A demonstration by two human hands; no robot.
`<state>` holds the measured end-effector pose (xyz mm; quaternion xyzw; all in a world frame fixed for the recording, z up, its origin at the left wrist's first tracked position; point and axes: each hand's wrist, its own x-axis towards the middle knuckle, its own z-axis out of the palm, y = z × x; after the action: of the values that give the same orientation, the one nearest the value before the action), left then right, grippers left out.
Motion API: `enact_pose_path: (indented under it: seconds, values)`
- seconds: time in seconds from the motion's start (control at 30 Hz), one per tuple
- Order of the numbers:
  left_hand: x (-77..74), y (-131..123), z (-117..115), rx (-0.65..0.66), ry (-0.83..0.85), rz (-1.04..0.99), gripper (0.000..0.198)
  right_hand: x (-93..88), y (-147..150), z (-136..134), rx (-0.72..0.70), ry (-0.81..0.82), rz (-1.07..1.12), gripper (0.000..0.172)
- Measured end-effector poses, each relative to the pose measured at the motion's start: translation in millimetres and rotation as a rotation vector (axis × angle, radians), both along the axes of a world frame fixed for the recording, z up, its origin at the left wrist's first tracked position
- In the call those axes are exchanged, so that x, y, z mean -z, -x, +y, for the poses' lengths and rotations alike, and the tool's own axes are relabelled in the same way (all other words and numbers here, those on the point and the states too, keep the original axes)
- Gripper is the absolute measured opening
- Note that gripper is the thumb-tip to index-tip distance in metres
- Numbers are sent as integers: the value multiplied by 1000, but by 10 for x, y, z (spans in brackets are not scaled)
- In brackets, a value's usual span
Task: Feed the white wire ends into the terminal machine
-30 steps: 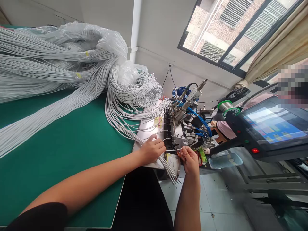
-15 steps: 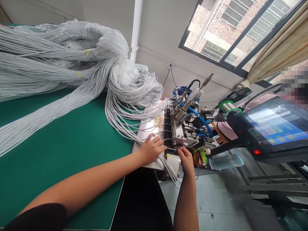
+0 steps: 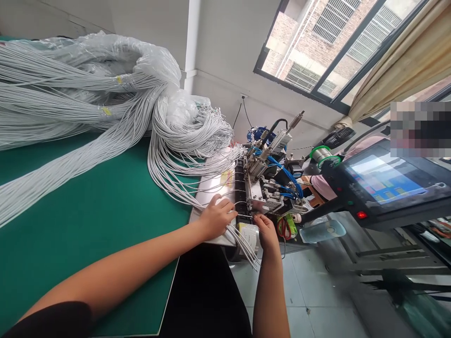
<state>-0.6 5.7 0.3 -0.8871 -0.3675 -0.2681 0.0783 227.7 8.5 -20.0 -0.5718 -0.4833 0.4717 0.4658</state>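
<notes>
My left hand (image 3: 217, 218) is closed around several white cables (image 3: 244, 246), whose loose ends hang down toward my lap. One cable (image 3: 244, 216) runs from its fingertips across to my right hand (image 3: 267, 231). The right thumb and forefinger pinch that cable's end at the front corner of the machine (image 3: 259, 190), which has metal clamps and blue air hoses. Beyond the left hand, more cables fan out over a white plate (image 3: 213, 188) into the machine's edge, coming from a big coiled bundle (image 3: 190, 136). The exact cable tip is hidden by my right fingers.
Thick cable bundles in plastic wrap (image 3: 158, 58) lie on the green table (image 3: 116, 216). At right stand a touchscreen (image 3: 394, 178) on an arm, a solder wire spool (image 3: 322, 156), red-handled scissors (image 3: 283, 228) and a blue plastic container (image 3: 322, 230). Another person sits behind the screen.
The whole view has shifted slightly, so everything sits a little further left. Both hands keep their grips, and the right fingertips are now closer in against the machine's corner.
</notes>
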Motion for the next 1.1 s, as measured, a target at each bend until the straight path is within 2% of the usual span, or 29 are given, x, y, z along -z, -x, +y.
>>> enact_pose_path:
  seconds: [0.2, 0.3, 0.37, 0.43, 0.53, 0.6, 0.7, 0.83, 0.97, 1.1]
  values:
    - [1, 1, 0, -8, -6, 3, 40, -48, -55, -79, 25, -72, -153, 36]
    - [-1, 0, 0, -16, 1, 22, 39, -188, -94, -238, 95, -162, -397, 36]
    - [7, -3, 0, -27, 3, 23, 38, -337, -114, -388, 92, -177, -478, 36]
    - [18, -6, 1, -34, -2, 9, 40, -505, -126, -547, 25, -173, -526, 35]
    - [28, -5, 4, -20, -5, -5, 42, -715, -123, -743, -190, -155, -597, 30]
    - [23, 2, 4, -10, 1, -8, 43, -787, -109, -822, -358, -125, -625, 26]
    - [9, 13, 1, -13, 11, -7, 44, -786, -73, -868, -535, -68, -645, 21]
    - [14, 12, 1, -17, -1, -20, 43, -710, -32, -861, -591, -51, -652, 17]
    - [29, 7, 10, 5, -29, -61, 39, -708, -75, -844, -536, -77, -639, 18]
    - [-3, 16, 11, 97, -87, -35, 41, -733, -187, -772, -398, -99, -578, 23]
